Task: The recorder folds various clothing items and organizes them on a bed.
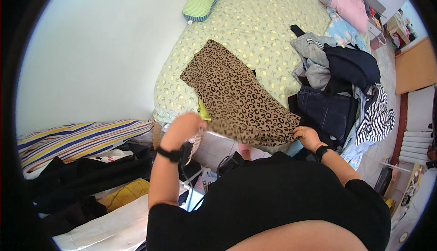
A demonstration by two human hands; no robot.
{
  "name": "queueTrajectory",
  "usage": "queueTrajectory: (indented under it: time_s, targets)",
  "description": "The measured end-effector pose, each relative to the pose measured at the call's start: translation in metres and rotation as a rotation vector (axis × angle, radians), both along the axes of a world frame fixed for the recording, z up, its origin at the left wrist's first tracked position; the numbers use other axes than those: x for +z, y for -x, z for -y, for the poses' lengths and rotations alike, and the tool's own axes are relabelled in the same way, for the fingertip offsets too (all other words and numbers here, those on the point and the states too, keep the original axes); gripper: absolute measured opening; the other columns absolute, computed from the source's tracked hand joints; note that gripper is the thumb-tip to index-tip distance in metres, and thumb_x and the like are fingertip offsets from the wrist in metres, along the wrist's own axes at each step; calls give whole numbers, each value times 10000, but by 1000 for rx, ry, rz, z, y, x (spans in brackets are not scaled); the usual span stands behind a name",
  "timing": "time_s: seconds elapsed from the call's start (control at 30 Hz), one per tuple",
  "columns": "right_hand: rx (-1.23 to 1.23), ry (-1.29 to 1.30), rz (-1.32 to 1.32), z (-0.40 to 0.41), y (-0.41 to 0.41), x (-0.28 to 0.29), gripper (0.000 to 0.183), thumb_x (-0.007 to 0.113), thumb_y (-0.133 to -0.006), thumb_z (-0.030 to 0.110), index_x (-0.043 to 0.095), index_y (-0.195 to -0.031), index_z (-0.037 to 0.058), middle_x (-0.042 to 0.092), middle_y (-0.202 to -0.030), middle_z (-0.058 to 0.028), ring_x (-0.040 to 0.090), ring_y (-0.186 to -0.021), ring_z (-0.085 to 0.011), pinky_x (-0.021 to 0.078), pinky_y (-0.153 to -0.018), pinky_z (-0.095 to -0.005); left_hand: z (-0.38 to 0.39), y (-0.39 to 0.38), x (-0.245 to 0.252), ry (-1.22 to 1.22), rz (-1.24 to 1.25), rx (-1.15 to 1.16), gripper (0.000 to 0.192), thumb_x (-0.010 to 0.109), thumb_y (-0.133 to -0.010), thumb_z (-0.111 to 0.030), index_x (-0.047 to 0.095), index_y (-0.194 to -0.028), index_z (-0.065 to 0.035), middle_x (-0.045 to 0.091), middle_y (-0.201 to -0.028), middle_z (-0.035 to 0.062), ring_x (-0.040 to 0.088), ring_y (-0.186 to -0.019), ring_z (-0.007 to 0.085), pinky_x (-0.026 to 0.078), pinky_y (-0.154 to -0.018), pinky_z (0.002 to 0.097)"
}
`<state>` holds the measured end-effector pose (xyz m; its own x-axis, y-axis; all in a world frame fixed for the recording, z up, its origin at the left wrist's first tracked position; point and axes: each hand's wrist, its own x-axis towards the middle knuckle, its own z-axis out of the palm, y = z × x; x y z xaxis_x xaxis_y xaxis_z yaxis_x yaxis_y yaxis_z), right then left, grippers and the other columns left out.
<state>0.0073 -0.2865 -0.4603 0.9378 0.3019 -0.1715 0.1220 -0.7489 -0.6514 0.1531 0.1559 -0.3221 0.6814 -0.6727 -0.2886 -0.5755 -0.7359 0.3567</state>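
Note:
A tan and black leopard-print garment (239,90) lies spread on the near edge of the bed, its far end narrower than the near one. My left hand (187,128), blurred, grips the near left corner of its hem. At the near right corner, the fingers of my right hand (306,137) pinch the cloth. Between the two hands the hem is lifted and blurred. A bit of yellow-green cloth (203,110) peeks out from under the garment's left side. Below my left hand hangs a pale braided cord (195,147); where it is attached is hidden.
Clothes are heaped to the right on the bed (273,35), among them dark denim (324,114), a navy garment (353,68) and a striped one (375,117). A green pillow (208,0) lies against the wall. More clothes, including black cloth (102,169), fill the lower left.

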Motion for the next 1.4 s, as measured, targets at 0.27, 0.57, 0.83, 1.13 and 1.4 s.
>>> queueTrajectory:
  time_s: [0.27,0.57,0.83,1.13,1.4]
  targets:
    - [-162,-183,16,-19,17,-12,231,530,-679,-125,602,-747,83,580,-1116,-69,566,-996,-286,457,-848,-326,108,-99,-86,49,458,-82,506,630,-732,-156,485,-1216,-131,451,-1266,162,473,-1103,327,432,-860,392]
    - [-350,-412,158,-27,-4,51,242,503,-618,-186,550,-726,25,551,-1168,-124,522,-1093,-288,396,-921,-320,86,-42,-161,-298,-45,296,911,755,-667,-327,202,-1390,-379,56,-1485,127,87,-1325,450,226,-966,651]
    - [-100,-465,252,-116,-157,111,372,594,-743,-32,561,-1099,68,438,-1299,-130,447,-1174,-286,362,-964,-340,65,-32,-199,-225,72,281,852,724,-694,-380,218,-1379,-405,57,-1482,139,77,-1326,448,206,-966,660]
    - [-670,-228,-386,-106,-197,-57,571,577,-858,285,346,-1310,23,388,-1322,-202,463,-1144,-293,389,-917,-351,57,-23,-215,-76,79,313,643,705,-693,-288,438,-1277,-302,137,-1462,140,122,-1324,411,129,-1021,609]
    - [-1012,-1068,-467,-135,-213,-85,404,568,-857,223,405,-1164,16,547,-1055,-98,553,-933,-205,459,-709,-350,82,-5,-215,397,409,147,693,731,-661,-177,420,-1274,-256,167,-1415,203,189,-1287,431,214,-1001,601]
